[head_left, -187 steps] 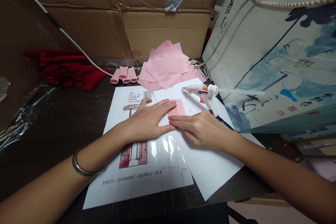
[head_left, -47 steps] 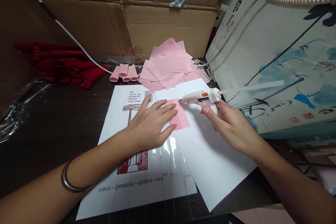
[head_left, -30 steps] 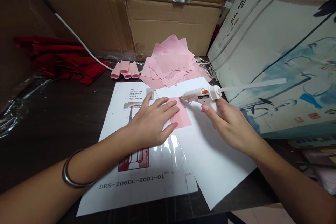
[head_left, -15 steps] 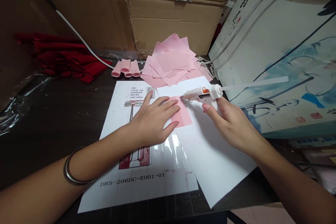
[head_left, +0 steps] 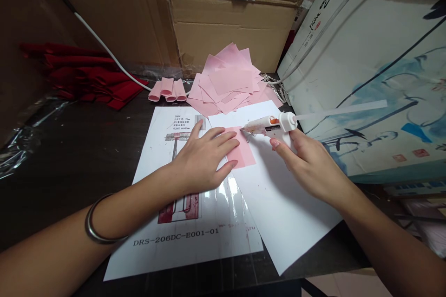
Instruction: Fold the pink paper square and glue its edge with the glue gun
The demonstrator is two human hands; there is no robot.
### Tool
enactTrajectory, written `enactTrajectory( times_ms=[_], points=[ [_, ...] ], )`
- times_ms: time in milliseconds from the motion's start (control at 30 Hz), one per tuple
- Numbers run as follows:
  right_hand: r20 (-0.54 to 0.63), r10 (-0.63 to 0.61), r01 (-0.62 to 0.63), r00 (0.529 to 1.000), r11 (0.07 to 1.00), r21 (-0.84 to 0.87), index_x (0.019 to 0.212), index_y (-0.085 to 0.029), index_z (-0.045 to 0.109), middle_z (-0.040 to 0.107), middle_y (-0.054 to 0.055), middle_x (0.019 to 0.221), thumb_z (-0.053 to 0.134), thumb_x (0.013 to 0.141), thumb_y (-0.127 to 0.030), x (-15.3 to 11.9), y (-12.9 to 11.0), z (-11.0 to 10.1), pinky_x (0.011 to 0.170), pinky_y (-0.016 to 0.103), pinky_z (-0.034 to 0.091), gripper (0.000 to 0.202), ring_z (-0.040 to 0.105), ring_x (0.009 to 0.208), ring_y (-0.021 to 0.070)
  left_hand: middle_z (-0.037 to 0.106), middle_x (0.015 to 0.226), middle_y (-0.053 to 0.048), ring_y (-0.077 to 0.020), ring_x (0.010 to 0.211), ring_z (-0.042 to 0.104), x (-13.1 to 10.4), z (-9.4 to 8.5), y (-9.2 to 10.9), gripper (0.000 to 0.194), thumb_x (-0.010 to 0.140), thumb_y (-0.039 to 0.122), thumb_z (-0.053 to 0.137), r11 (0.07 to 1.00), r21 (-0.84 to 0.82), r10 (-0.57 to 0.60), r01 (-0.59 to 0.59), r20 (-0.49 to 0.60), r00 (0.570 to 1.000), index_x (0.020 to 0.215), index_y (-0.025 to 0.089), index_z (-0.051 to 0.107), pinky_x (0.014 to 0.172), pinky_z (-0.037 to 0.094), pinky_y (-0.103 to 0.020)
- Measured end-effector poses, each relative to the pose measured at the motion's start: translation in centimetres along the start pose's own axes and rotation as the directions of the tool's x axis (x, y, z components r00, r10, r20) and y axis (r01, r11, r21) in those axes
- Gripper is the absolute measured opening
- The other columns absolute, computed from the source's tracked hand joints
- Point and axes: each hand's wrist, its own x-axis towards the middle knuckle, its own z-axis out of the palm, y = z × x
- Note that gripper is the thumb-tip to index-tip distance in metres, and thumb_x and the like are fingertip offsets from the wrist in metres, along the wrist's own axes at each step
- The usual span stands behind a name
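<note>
My left hand [head_left: 205, 158] lies flat with its fingers spread, the fingertips pressing on the left part of a pink sheet [head_left: 245, 151]. That sheet rests on white paper [head_left: 278, 213], and a strip along it looks doubled. In my right hand [head_left: 306, 160] is a white hot glue gun [head_left: 278, 125], held by its handle. Its metal nozzle sits at the sheet's upper right edge; whether it touches cannot be made out. A long translucent glue stick [head_left: 341, 110] sticks out of the gun's back.
Beyond my hands lies a heap of pink sheets [head_left: 230, 76], with several rolled pink tubes [head_left: 167, 89] to its left. Folded red pieces [head_left: 90, 74] lie far left. A printed drawing sheet [head_left: 146, 211] is under my left arm. Cardboard boxes [head_left: 230, 32] and a painted panel [head_left: 383, 102] enclose the table.
The glue gun in my right hand has shifted very slightly to the right along the pink sheet's edge. My left hand stays in place.
</note>
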Motion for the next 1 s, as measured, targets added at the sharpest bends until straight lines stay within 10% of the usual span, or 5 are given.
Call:
enactTrajectory(
  times_ms=[1000],
  points=[
    [-0.006, -0.021, 0.021, 1.000, 1.000, -0.004, 0.089, -0.020, 0.056, 0.062, 0.003, 0.072, 0.041, 0.095, -0.054, -0.47, -0.02, -0.29, 0.056, 0.029, 0.040, 0.037, 0.055, 0.062, 0.0192, 0.052, 0.142, -0.006, -0.0297, 0.133, 0.041, 0.00, -0.08, 0.02, 0.039, 0.094, 0.038, 0.042, 1.000, -0.019, -0.003, 0.003, -0.005, 1.000, 0.128, 0.022, 0.053, 0.114, 0.012, -0.062]
  ],
)
